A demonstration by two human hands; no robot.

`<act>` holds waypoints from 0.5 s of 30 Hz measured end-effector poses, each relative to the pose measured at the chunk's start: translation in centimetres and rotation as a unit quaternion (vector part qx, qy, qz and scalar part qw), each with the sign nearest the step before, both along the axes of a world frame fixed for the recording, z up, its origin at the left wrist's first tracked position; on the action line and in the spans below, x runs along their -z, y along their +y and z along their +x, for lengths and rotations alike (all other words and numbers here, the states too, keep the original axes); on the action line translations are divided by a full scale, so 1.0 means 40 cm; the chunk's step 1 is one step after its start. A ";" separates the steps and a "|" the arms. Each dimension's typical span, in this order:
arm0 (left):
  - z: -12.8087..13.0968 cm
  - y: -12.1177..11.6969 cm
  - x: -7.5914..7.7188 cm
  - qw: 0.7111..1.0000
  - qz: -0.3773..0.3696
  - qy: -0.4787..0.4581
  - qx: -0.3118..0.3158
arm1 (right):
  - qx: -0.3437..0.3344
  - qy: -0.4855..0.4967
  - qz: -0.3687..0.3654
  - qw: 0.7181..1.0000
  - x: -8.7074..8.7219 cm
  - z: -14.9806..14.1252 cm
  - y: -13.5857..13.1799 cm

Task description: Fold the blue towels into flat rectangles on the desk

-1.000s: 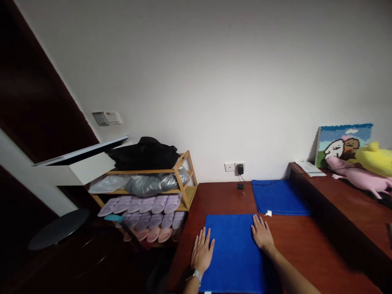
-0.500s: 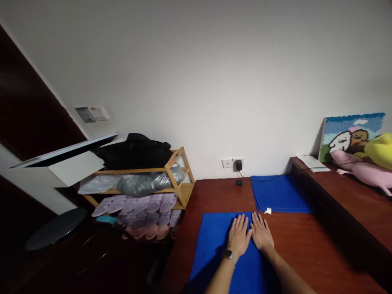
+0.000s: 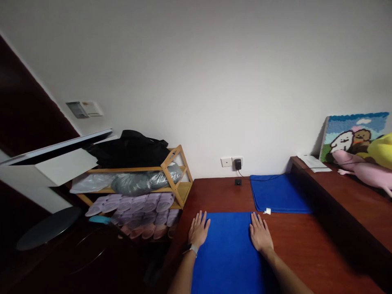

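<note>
We rest both hands on a blue cloth (image 3: 228, 253) spread flat on the reddish-brown table (image 3: 309, 241), its near end running out of view. Our left hand (image 3: 198, 232) lies palm down at the cloth's far left corner, its grip spread, fingers straight and pointing away from us, a watch (image 3: 192, 248) on the wrist. Our right hand (image 3: 261, 236) lies palm down along the far right edge, its grip spread too, pinching nothing. Just beyond it, to the right, we see a folded blue cloth (image 3: 278, 194) with a white tag (image 3: 267, 211) at its near edge. A black plug (image 3: 238, 164) sits in the wall at the far side, its cord crossing the folded cloth's far part. On the raised surface at right lies a pink plush toy (image 3: 366, 168), near a picture (image 3: 350, 134) leaning on the wall. To the left stands a wooden rack (image 3: 178, 183) bearing a black bag (image 3: 131, 150) and lilac slippers (image 3: 133, 203).
</note>
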State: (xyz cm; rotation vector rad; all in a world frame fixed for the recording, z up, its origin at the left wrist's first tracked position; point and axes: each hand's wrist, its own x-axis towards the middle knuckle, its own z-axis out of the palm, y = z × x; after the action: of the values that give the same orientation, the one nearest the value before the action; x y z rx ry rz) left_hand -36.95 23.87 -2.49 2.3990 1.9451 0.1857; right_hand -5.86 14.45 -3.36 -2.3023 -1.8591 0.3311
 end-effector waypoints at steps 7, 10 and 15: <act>-0.029 0.006 -0.008 1.000 0.023 0.019 0.003 | 0.008 -0.007 -0.007 1.000 -0.003 0.000 -0.001; 0.037 -0.014 -0.032 0.997 0.066 0.012 0.044 | 0.007 -0.006 -0.003 1.000 0.003 -0.001 0.002; 0.301 -0.096 -0.015 0.977 0.084 -0.046 0.190 | -0.002 -0.017 0.003 1.000 0.014 0.001 0.005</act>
State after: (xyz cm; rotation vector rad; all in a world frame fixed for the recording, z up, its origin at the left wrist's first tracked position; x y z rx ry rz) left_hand -24.89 20.02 -1.89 2.7541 1.4488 0.4477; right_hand -5.83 14.64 -3.92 -2.3144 -1.8783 0.2871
